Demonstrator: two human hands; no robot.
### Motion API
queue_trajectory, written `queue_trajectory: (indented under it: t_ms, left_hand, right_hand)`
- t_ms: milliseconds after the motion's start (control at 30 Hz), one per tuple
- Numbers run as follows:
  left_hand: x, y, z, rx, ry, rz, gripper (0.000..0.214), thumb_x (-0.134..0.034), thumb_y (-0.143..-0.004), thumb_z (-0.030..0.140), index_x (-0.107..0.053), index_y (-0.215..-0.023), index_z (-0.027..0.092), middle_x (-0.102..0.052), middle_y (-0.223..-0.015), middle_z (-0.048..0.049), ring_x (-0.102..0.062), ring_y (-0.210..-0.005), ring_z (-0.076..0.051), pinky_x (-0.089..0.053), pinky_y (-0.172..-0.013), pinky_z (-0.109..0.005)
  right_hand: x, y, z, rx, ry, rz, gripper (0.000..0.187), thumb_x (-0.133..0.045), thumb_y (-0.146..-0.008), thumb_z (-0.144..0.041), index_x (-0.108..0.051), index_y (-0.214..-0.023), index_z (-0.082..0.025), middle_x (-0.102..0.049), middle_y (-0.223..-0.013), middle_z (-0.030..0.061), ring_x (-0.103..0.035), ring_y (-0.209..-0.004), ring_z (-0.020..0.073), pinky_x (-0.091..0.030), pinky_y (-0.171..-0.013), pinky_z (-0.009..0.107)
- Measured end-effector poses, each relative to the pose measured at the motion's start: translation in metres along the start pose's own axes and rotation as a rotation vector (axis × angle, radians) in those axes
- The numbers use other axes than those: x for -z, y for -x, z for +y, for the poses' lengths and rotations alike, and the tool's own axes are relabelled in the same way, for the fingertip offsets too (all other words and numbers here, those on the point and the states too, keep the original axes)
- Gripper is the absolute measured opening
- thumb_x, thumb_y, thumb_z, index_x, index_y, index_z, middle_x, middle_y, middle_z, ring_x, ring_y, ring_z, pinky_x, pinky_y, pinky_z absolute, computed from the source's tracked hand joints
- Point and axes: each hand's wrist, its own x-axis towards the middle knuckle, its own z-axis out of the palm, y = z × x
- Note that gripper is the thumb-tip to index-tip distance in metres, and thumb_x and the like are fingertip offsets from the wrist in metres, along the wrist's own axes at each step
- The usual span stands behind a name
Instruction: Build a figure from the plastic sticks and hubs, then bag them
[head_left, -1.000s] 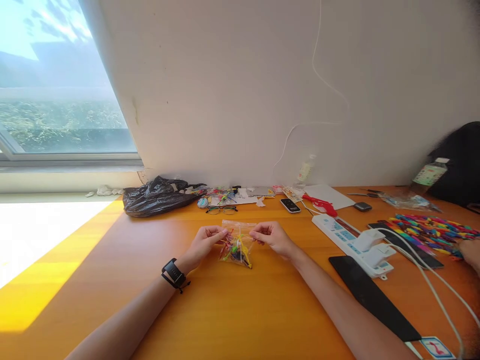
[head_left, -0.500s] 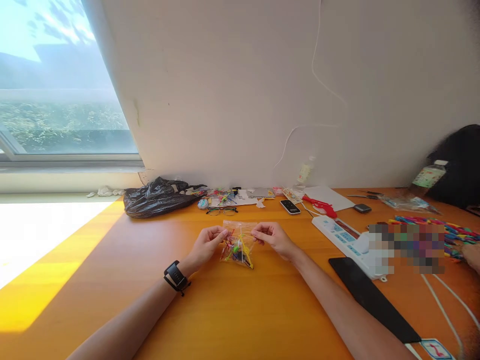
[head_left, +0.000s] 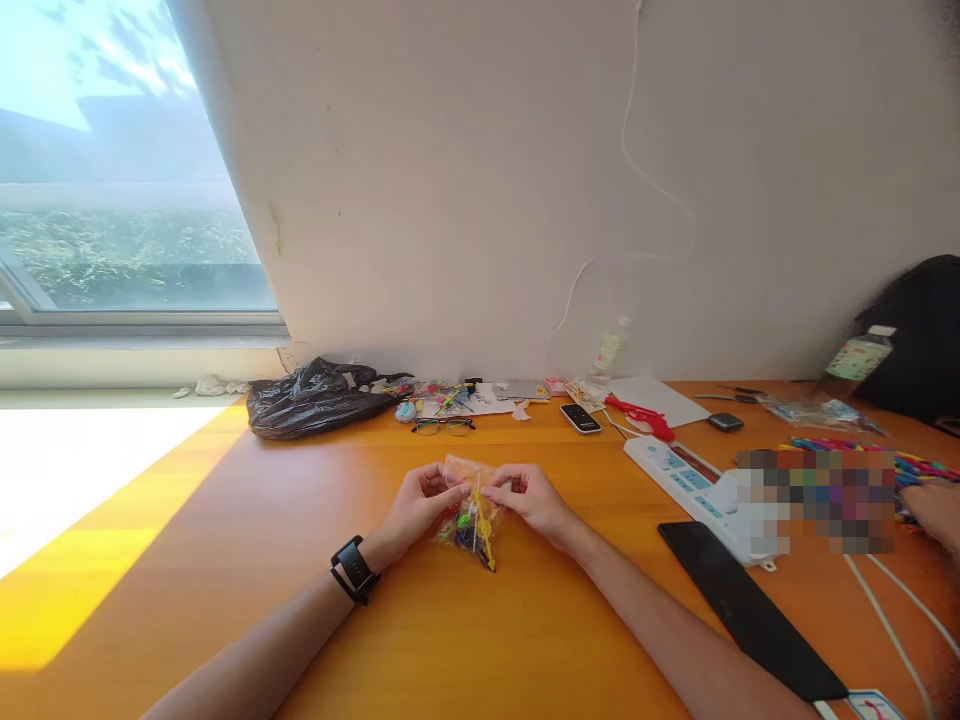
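A small clear plastic bag [head_left: 474,515] full of several colourful small pieces hangs just above the orange table [head_left: 300,580]. My left hand [head_left: 420,505], with a black watch on its wrist, pinches the bag's top on the left. My right hand [head_left: 529,500] pinches the top on the right. The two hands are close together, fingertips almost meeting over the bag's mouth.
A black plastic bag [head_left: 315,395], glasses [head_left: 442,426], a phone [head_left: 580,418] and small clutter line the wall. A white power strip [head_left: 675,475], a black flat slab [head_left: 750,610] and cables lie right. Another person's hand [head_left: 934,510] is at the far right edge.
My hands have drawn together, narrowing the bag's top. The bag and hands sit slightly nearer to me than before.
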Motion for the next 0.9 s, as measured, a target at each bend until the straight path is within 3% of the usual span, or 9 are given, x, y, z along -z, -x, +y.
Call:
queue_trajectory:
  t_ms: [100, 267, 367, 500, 567, 667, 733, 800, 900]
  left_hand:
    - [-0.001, -0.001, -0.004, 0.007, 0.033, -0.004, 0.039, -0.087, -0.077, 0.046, -0.075, -0.089, 0.011, -0.074, -0.085, -0.0084, -0.064, -0.073, -0.017, -0.049, -0.07, -0.027]
    - [0.002, -0.004, -0.013, -0.006, 0.102, 0.133, 0.036, -0.087, -0.078, 0.045, -0.07, -0.082, 0.013, -0.069, -0.078, -0.0039, -0.059, -0.068, -0.013, -0.046, -0.064, -0.023]
    - [0.004, -0.006, -0.014, -0.017, 0.071, 0.171, 0.038, -0.083, -0.08, 0.05, -0.068, -0.081, 0.015, -0.068, -0.078, -0.0039, -0.06, -0.069, -0.014, -0.048, -0.065, -0.025]
    - [0.018, -0.015, -0.018, -0.093, -0.119, 0.337, 0.045, -0.07, -0.086, 0.063, -0.071, -0.092, 0.018, -0.071, -0.094, -0.0071, -0.064, -0.089, -0.022, -0.051, -0.078, -0.03]
    - [0.029, -0.021, -0.023, -0.12, -0.209, 0.454, 0.051, -0.063, -0.087, 0.07, -0.07, -0.091, 0.019, -0.071, -0.099, -0.0082, -0.064, -0.098, -0.026, -0.051, -0.085, -0.034]
    - [0.043, -0.029, -0.033, -0.108, -0.239, 0.512, 0.057, -0.057, -0.085, 0.075, -0.069, -0.09, 0.019, -0.071, -0.104, -0.0111, -0.063, -0.102, -0.029, -0.05, -0.088, -0.038]
    - [0.048, -0.032, -0.037, -0.1, -0.236, 0.513, 0.059, -0.055, -0.085, 0.076, -0.068, -0.09, 0.019, -0.071, -0.104, -0.0123, -0.063, -0.1, -0.029, -0.051, -0.086, -0.038]
    - [0.049, -0.033, -0.04, -0.103, -0.235, 0.504, 0.059, -0.053, -0.087, 0.076, -0.068, -0.091, 0.019, -0.072, -0.104, -0.0126, -0.064, -0.098, -0.028, -0.051, -0.085, -0.038]
    - [0.046, -0.032, -0.04, -0.118, -0.237, 0.487, 0.058, -0.053, -0.088, 0.075, -0.068, -0.091, 0.019, -0.072, -0.103, -0.0123, -0.064, -0.097, -0.027, -0.051, -0.085, -0.037]
  right_hand:
    - [0.001, 0.001, -0.003, -0.003, -0.023, 0.001, 0.042, -0.087, -0.074, -0.055, -0.07, -0.073, -0.017, -0.063, -0.067, -0.0008, -0.052, -0.062, 0.013, -0.039, -0.061, 0.027]
    - [-0.004, 0.006, -0.01, -0.103, -0.197, -0.176, 0.054, -0.092, -0.069, -0.052, -0.069, -0.105, -0.02, -0.074, -0.097, 0.0035, -0.066, -0.081, 0.0175, -0.049, -0.072, 0.029]
    - [-0.009, 0.008, -0.009, -0.181, -0.21, -0.17, 0.059, -0.091, -0.07, -0.052, -0.066, -0.113, -0.02, -0.074, -0.093, 0.0029, -0.065, -0.076, 0.0159, -0.049, -0.067, 0.027]
    - [-0.001, 0.007, -0.006, -0.21, -0.215, -0.139, 0.041, -0.085, -0.076, -0.045, -0.069, -0.104, -0.02, -0.073, -0.088, -0.0001, -0.062, -0.07, 0.0124, -0.044, -0.063, 0.024]
    - [0.009, 0.007, -0.007, -0.245, -0.194, -0.23, 0.031, -0.087, -0.071, -0.037, -0.072, -0.091, -0.018, -0.073, -0.08, -0.0005, -0.061, -0.067, 0.0126, -0.044, -0.062, 0.024]
    - [0.023, 0.008, -0.014, -0.291, -0.166, -0.363, 0.026, -0.09, -0.062, -0.028, -0.073, -0.077, -0.015, -0.071, -0.07, 0.0006, -0.062, -0.063, 0.0146, -0.046, -0.061, 0.025]
    - [0.028, 0.006, -0.022, -0.243, -0.216, -0.297, 0.026, -0.087, -0.07, -0.034, -0.075, -0.086, -0.017, -0.074, -0.08, 0.0021, -0.067, -0.071, 0.0167, -0.051, -0.068, 0.028]
    - [0.031, 0.004, -0.03, -0.139, -0.363, -0.144, 0.035, -0.077, -0.084, -0.046, -0.073, -0.109, -0.022, -0.077, -0.107, 0.0059, -0.072, -0.095, 0.0204, -0.055, -0.088, 0.034]
    - [0.035, 0.001, -0.036, -0.077, -0.555, -0.012, 0.053, -0.067, -0.093, -0.056, -0.061, -0.136, -0.026, -0.064, -0.144, 0.0111, -0.064, -0.127, 0.0239, -0.046, -0.113, 0.043]
